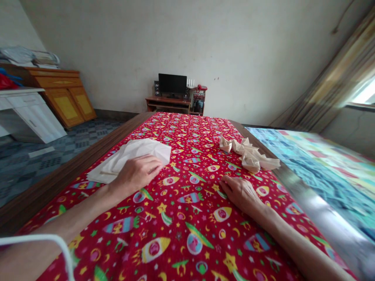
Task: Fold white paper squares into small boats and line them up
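My left hand [140, 170] rests at the near edge of a fanned stack of white paper sheets [140, 146], its fingers curled in and no sheet seen in them. The hand covers part of the stack. On the cloth to the right lies my right hand [240, 192], also loosely closed, with nothing showing in its fingers. Just beyond it sits a small group of folded cream paper shapes [250, 156] with pointed ends, touching one another. Under everything is a red tablecloth [187, 218] printed with rockets and stars.
A brown table edge [117, 134] borders the cloth on the left. A bed with a patterned cover [310, 168] stands at the right. Beyond the table, a monitor [172, 84] sits on a low desk [168, 103]. A white cord [43, 237] crosses the lower left.
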Tool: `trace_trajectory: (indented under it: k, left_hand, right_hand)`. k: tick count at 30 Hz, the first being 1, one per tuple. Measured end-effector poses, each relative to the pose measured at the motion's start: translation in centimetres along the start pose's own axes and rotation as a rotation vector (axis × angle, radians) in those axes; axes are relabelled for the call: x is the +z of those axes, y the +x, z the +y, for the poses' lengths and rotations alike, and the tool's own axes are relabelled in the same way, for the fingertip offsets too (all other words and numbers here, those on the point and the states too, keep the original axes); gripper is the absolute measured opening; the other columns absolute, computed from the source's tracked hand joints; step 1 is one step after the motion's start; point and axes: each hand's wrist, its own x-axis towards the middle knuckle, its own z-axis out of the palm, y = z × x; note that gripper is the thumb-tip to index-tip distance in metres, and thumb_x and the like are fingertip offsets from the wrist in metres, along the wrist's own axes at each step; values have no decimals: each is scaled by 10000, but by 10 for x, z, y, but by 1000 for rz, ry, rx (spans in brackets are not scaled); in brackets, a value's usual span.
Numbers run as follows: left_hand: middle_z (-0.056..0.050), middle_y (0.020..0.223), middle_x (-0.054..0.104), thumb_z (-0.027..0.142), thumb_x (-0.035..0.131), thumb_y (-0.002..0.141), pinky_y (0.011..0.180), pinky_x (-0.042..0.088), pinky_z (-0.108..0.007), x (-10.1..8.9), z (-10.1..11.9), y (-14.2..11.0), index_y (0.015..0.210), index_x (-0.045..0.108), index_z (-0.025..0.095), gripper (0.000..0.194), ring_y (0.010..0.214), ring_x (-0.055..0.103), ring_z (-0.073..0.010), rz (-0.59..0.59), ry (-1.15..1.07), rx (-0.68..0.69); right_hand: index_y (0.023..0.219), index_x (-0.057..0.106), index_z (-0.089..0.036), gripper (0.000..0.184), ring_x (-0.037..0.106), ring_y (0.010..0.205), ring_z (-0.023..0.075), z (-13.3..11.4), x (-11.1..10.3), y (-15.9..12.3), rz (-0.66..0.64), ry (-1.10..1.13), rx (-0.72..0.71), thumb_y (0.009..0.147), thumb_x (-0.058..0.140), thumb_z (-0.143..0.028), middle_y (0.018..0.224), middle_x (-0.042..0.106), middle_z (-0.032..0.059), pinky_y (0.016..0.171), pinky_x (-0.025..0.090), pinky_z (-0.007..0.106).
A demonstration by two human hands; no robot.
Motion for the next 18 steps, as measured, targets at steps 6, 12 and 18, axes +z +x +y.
trace_trajectory:
  k: [6,12,18]
  left_hand:
    - [-28,858,666,182,429,933,785,450,-266,14,51,8,852,631,153,219,847,601,-142,-83,-89,189]
    - [-15,833,667,199,461,916,736,461,-260,32,87,19,834,618,159,182,807,616,-145,-48,-185,333]
    - [-22,868,687,223,457,917,785,488,-230,38,108,23,853,646,166,207,862,631,-135,-108,-440,293]
  right_hand:
    - [790,619,-174,262,546,631,132,-2,2,0,93,51,-75,932,438,-299,722,605,31,562,368,233]
    - [1198,573,-171,317,587,999,210,-22,4,1,181,153,-321,921,473,-288,1118,619,123,817,501,330]
    - [1233,565,-160,351,492,1217,244,-36,-5,1,63,179,-544,895,471,-178,1265,572,139,983,451,397]
